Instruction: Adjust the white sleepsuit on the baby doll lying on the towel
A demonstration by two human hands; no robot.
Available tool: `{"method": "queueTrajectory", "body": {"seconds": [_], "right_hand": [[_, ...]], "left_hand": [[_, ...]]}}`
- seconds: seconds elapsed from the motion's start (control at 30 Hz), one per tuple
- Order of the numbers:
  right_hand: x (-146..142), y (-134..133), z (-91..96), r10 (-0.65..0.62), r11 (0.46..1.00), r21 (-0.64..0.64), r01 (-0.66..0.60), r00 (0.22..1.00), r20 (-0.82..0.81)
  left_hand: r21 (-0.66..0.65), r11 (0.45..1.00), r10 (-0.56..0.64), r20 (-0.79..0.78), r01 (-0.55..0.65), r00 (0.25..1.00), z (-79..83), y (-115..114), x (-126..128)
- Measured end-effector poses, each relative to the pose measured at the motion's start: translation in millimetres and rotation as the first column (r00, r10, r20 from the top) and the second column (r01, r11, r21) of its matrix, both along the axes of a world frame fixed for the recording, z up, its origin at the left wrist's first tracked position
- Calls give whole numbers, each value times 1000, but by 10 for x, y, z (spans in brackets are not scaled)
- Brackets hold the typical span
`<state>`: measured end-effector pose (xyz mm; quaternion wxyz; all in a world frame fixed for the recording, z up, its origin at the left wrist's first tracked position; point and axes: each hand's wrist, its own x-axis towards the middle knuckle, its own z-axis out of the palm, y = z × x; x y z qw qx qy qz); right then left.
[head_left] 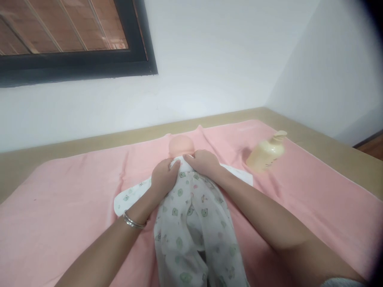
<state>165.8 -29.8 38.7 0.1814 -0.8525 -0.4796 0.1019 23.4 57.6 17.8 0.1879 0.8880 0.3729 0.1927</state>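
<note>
A baby doll lies on its back on a pink towel [60, 207], its bare head [181, 146] pointing away from me. It wears a white printed garment [194, 223] with small green figures. My left hand [163, 177] rests at the doll's left shoulder, fingers curled on the cloth at the neckline. My right hand [203, 162] lies on the other side of the neck, fingers closed on the same collar edge. A metal bangle [133, 221] circles my left wrist.
A cream pump bottle [266, 153] stands tilted on the towel to the right of the doll. The towel covers a tan surface [329, 147] set into a white wall corner. A dark-framed window [74, 63] is above left.
</note>
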Motion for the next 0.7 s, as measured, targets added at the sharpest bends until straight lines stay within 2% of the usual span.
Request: {"method": "queueTrajectory", "body": {"seconds": [0.7], "right_hand": [[8, 12, -48, -3, 1000, 14, 3, 1000, 9]], "left_hand": [[3, 1000, 4, 11, -4, 1000, -27, 24, 4]]}}
